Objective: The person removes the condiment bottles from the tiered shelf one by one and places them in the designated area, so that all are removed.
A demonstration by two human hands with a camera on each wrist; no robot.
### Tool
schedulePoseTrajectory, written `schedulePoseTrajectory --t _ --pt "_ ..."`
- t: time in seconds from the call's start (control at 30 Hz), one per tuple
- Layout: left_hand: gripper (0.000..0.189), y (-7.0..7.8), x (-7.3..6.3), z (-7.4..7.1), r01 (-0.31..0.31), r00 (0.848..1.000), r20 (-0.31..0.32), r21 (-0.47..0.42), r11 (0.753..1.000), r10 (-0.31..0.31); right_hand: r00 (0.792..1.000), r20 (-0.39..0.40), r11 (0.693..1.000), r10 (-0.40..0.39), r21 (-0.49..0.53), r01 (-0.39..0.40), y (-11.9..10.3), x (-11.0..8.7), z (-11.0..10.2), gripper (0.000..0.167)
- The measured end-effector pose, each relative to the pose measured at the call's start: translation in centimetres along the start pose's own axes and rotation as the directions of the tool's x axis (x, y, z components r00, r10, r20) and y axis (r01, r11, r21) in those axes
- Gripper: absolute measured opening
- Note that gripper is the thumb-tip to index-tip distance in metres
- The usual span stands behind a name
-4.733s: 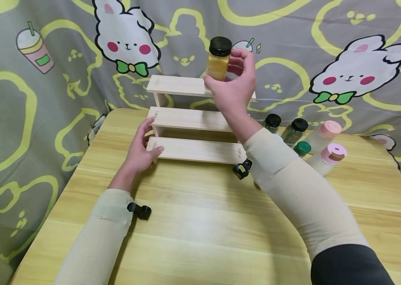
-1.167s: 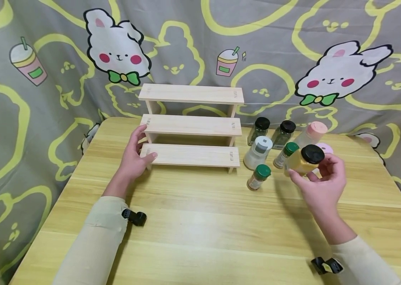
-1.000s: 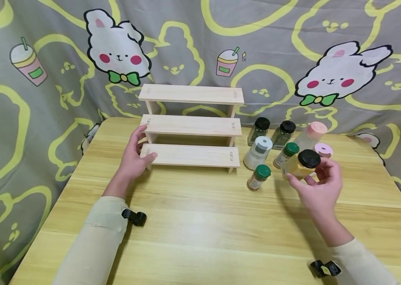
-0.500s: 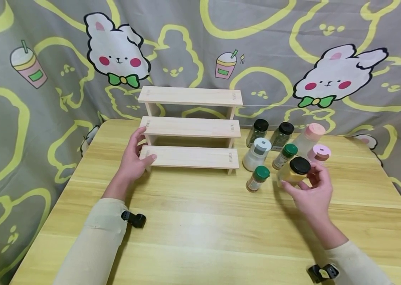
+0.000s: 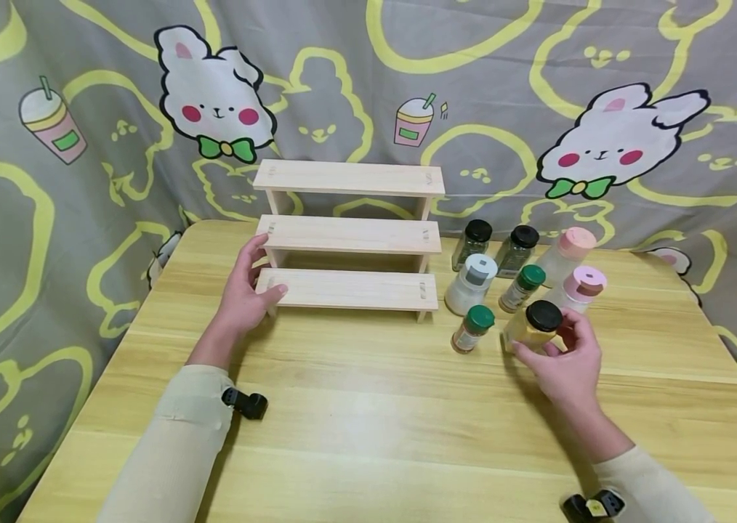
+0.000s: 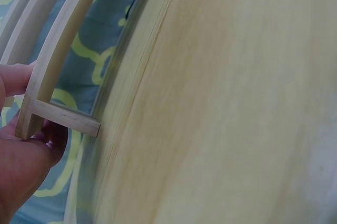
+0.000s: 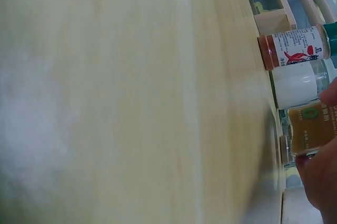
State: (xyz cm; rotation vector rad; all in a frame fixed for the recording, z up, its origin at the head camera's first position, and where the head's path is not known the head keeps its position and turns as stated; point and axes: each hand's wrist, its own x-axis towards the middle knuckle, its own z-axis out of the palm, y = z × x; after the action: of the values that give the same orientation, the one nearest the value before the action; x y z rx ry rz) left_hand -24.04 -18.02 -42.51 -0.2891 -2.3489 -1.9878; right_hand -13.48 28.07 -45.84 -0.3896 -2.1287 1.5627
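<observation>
My left hand (image 5: 246, 290) grips the left end of a three-tier wooden shelf rack (image 5: 349, 289), its thumb on top of the lowest tier. In the left wrist view the fingers wrap the end of that wooden board (image 6: 68, 45). My right hand (image 5: 568, 359) holds a spice jar (image 5: 530, 328) with a black lid and yellow contents, thumb on one side and fingers on the other. The right wrist view shows the jar's label (image 7: 311, 124), with the jar close to the tabletop. Left of it stands a small green-capped spice bottle (image 5: 473, 329) with reddish contents.
Behind the held jar stand a white-capped shaker (image 5: 471, 285), another green-capped bottle (image 5: 522, 288), two black-lidded jars (image 5: 472, 245) and two pink-capped bottles (image 5: 568, 256). A patterned grey curtain (image 5: 342, 80) hangs behind the wooden table (image 5: 355, 436).
My right hand brought the yellow jar from above the rack's top tier over to the right, then lowered it beside the other bottles. My left hand kept its grip on the rack.
</observation>
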Motion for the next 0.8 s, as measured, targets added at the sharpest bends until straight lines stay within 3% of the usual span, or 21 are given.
schedulePoseTrajectory --t 0.63,0.8 --pt "0.084 -0.4 0.3 0.2 -0.006 1.0 0.003 0.02 1.0 0.006 0.998 0.054 1.0 -0.009 -0.028 0.011 1.5 -0.2 0.1 0.077" --pt "0.088 -2.7 1.0 -0.2 -0.03 0.999 -0.036 0.095 0.995 0.033 0.998 0.064 0.998 -0.027 -0.058 0.031 0.9 0.0 0.3 0.082"
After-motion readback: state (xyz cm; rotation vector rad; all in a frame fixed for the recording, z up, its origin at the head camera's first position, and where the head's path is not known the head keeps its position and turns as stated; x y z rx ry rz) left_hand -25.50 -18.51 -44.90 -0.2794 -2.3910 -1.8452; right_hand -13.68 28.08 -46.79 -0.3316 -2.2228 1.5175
